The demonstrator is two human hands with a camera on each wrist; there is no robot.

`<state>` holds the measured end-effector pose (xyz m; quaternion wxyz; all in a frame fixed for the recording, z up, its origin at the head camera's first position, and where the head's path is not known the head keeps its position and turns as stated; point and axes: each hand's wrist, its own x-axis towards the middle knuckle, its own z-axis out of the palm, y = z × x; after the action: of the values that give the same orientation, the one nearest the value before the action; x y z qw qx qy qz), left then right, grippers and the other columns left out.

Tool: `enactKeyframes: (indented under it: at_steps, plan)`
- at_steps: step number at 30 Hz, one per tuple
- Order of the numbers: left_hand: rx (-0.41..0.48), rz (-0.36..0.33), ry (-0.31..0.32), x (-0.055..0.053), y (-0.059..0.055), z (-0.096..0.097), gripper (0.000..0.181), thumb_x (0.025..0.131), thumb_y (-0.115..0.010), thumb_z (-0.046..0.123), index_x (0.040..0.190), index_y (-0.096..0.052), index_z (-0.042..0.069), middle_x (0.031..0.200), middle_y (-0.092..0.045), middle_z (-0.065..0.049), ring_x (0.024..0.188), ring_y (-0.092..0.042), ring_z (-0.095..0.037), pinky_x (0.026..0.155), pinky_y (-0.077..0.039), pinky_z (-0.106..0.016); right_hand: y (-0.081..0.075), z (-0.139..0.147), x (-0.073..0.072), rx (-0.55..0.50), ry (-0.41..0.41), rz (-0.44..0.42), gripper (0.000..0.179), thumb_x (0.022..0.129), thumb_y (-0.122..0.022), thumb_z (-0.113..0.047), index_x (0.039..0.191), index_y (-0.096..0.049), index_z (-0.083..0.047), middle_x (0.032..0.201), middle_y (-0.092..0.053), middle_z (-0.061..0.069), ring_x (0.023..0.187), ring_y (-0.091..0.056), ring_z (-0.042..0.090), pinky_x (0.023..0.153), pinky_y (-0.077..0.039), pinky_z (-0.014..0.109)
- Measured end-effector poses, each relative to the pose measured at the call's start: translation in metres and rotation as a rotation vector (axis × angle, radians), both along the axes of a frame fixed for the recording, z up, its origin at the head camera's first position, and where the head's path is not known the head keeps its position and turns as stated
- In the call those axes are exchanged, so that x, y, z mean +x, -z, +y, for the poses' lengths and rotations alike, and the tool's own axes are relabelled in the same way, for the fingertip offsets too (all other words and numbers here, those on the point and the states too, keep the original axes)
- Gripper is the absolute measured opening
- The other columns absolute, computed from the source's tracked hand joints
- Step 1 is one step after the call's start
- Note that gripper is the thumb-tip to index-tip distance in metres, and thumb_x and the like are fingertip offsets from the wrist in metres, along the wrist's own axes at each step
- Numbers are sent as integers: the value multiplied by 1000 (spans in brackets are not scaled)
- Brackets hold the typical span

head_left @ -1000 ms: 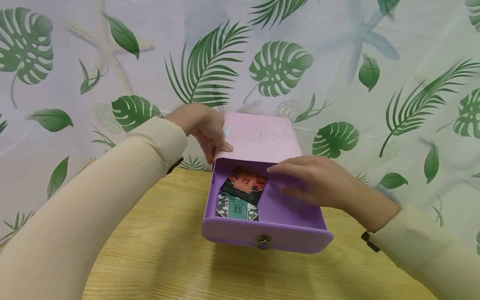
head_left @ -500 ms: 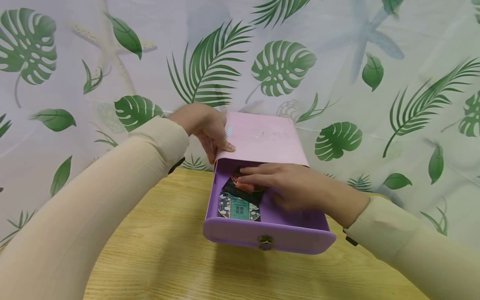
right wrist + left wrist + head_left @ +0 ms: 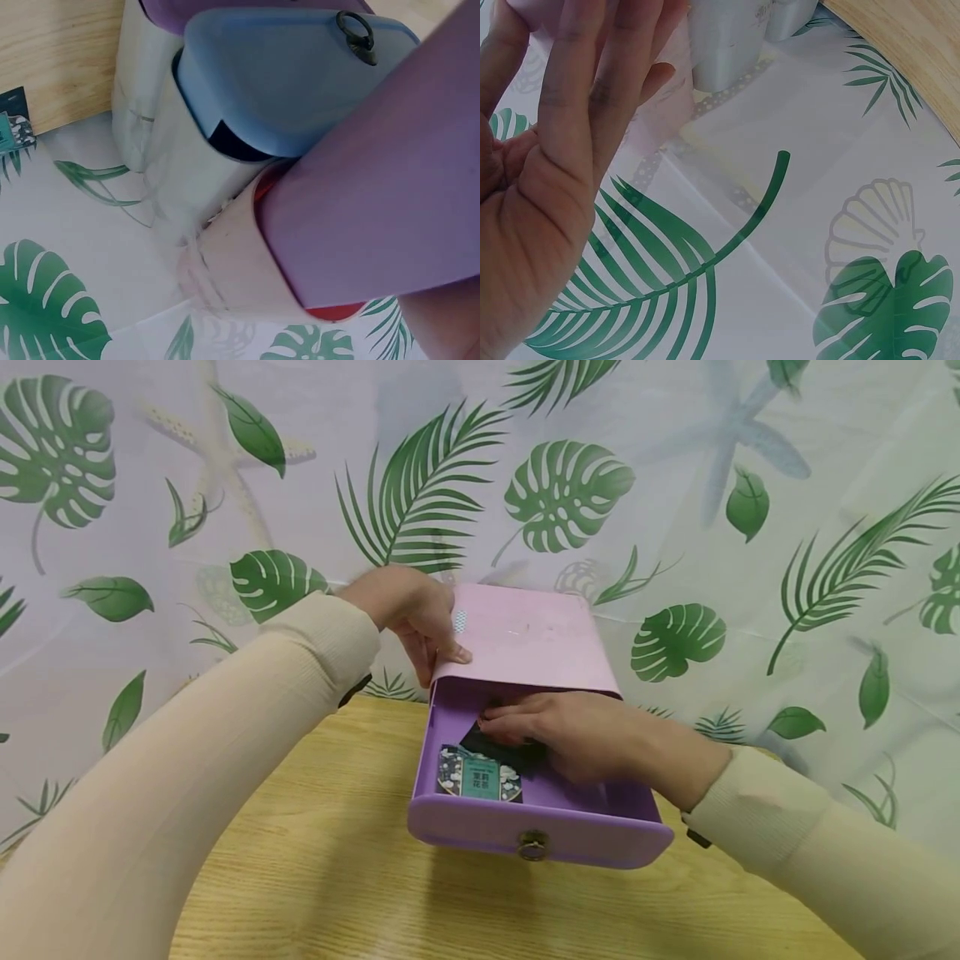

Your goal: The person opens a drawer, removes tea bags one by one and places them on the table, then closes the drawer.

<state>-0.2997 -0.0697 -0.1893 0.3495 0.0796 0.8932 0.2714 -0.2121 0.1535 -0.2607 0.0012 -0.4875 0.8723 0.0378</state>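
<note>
A purple drawer [image 3: 540, 831] with a metal ring pull sticks out of a pink casing [image 3: 536, 631] in the head view. My left hand [image 3: 427, 618] holds the casing's front left corner, thumb on top and fingers down the side. Inside the drawer, my right hand [image 3: 592, 731] pinches a dark tea sachet [image 3: 510, 752], its printed face mostly hidden. A teal tea sachet [image 3: 480, 777] lies flat at the drawer's front left. In the left wrist view, my left hand's fingers [image 3: 570, 105] reach to the casing. The purple drawer's outside [image 3: 390, 180] fills much of the right wrist view.
A blue drawer [image 3: 285, 75] and another purple drawer [image 3: 180, 11] sit in casings alongside the pulled-out one. Another teal sachet [image 3: 11, 131] shows at the right wrist view's left edge. A leaf-print cloth [image 3: 675, 510] rises behind the wooden table [image 3: 300, 860].
My right hand has moved left and deeper into the drawer, onto the dark sachet, whose red printed label is now out of sight. My left hand keeps its place on the casing.
</note>
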Motion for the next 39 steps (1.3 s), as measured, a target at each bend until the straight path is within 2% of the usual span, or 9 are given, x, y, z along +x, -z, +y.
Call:
enactKeyframes:
  at_steps: [3, 6, 11, 15, 22, 25, 35, 39]
  plan:
    - [2, -1, -4, 0, -1, 0, 43, 97, -65, 22, 123, -48, -8, 107, -71, -26, 94, -74, -31, 84, -59, -35, 0, 2, 0, -33, -1, 31, 64, 84, -59, 9, 142, -56, -17, 139, -61, 4, 129, -58, 21, 106, -47, 42]
    - [6, -2, -6, 0, -1, 0, 43, 97, -65, 22, 122, -49, -9, 106, -71, -26, 94, -74, -31, 83, -60, -35, 0, 4, 1, -56, -1, 51, 59, 83, -61, 9, 137, -61, -16, 129, -68, 5, 119, -65, 20, 100, -52, 41]
    - [27, -17, -1, -1, 1, 0, 42, 98, -63, 20, 123, -48, -9, 109, -70, -28, 96, -73, -33, 84, -60, -37, 0, 5, 1, -100, -46, 135, 34, 84, -74, 1, 114, -72, -15, 104, -76, -1, 96, -72, 14, 85, -57, 36]
    - [29, -25, -4, -1, 1, 0, 44, 98, -63, 21, 125, -46, -10, 111, -69, -29, 97, -73, -33, 84, -60, -37, 1, 7, 1, -144, -79, 188, 19, 84, -79, -7, 98, -71, -17, 90, -74, -5, 84, -71, 11, 77, -58, 34]
    - [18, -22, -6, -1, -1, -1, 44, 97, -65, 22, 123, -46, -9, 109, -70, -27, 96, -74, -31, 84, -59, -35, 6, 10, 2, -240, -101, 257, 25, 79, -80, -5, 95, -64, -16, 79, -66, -5, 71, -62, 11, 65, -54, 29]
    - [21, -25, -4, -1, -1, -1, 44, 97, -65, 22, 123, -47, -9, 109, -69, -28, 97, -74, -31, 84, -59, -35, 5, 10, 2, -308, -121, 267, 27, 77, -80, -2, 96, -65, -14, 79, -65, -5, 71, -61, 10, 65, -54, 28]
    - [4, -16, 8, -2, 0, -1, 46, 98, -63, 23, 125, -46, -10, 111, -69, -28, 97, -74, -30, 85, -59, -35, -14, 19, 7, -474, -110, 285, 30, 71, -83, 3, 95, -71, -10, 83, -72, 1, 73, -67, 12, 65, -57, 31]
    - [-3, -8, 9, -2, 0, 0, 45, 98, -64, 24, 123, -48, -9, 109, -70, -26, 96, -74, -29, 84, -59, -34, -21, 24, 7, -557, -131, 338, 29, 68, -85, 2, 90, -71, -7, 80, -73, 3, 69, -68, 14, 62, -58, 33]
